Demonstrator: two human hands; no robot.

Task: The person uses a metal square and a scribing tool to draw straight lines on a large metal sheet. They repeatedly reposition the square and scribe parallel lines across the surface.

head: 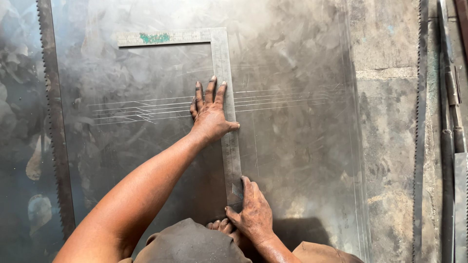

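A large grey steel sheet [292, 146] lies flat below me, with several long lines [146, 111] scratched across it. On it rests an L-shaped steel square [222, 53], short arm pointing left at the top, long arm running down toward me. My left hand [209, 117] lies flat on the long arm where it crosses the scratched lines, fingers stretched forward, thumb over the blade's right edge. My right hand [253, 214] grips the near end of the square, thumb on top and fingers curled beside it.
Long saw-toothed metal strips lie along the sheet's left side [54, 122] and off to the right [419, 122]. Metal bars [448, 126] lie at the far right on the stained concrete floor [387, 146]. A dark rounded cloth shape [190, 243] fills the bottom edge.
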